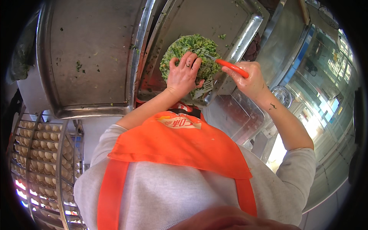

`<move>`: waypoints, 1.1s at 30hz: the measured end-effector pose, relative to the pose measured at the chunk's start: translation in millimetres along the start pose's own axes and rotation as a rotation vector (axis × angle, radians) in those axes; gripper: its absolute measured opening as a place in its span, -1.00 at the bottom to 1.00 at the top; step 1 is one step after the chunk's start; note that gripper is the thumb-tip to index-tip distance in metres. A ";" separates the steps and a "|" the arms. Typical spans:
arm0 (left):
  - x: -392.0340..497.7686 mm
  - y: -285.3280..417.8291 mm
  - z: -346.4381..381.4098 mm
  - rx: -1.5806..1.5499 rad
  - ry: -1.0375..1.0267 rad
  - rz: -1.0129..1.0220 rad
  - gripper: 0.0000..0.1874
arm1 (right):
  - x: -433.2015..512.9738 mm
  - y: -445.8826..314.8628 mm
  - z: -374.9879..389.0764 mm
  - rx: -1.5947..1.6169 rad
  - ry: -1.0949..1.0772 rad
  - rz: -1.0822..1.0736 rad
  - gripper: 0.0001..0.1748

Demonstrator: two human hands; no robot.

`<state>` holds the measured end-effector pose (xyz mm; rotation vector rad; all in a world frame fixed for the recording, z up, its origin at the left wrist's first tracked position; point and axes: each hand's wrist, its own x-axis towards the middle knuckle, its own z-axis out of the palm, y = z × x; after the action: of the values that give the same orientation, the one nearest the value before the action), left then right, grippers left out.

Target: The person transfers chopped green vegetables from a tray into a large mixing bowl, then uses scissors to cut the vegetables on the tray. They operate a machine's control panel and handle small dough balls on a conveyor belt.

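A mound of chopped leafy greens with a pale coating sits in a deep metal tray. My left hand lies on its near side, fingers spread and curled against the greens. In my right hand is an orange-handled tool. Its thin metal shaft reaches the right side of the mound; the working end is hidden among the greens. At the mound's lower right, a pale slotted piece shows beneath it; most of that piece is covered.
A second metal tray with scattered green bits adjoins on the left. Beyond my right hand are dark purplish items and a round metal lid-like object. A metal rack holding rows of pale rounded items stands at lower left.
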<state>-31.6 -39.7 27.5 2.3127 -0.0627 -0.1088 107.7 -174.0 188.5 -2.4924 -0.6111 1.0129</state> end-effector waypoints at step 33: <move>2.1 -2.5 -14.9 0.211 -0.005 0.145 -0.16 | -34.4 -1.2 24.0 0.020 0.136 -0.116 -0.71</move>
<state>-28.0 -27.2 35.5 2.5095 -0.2558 -0.0356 67.9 -186.7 192.2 -2.4524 -0.6901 0.7960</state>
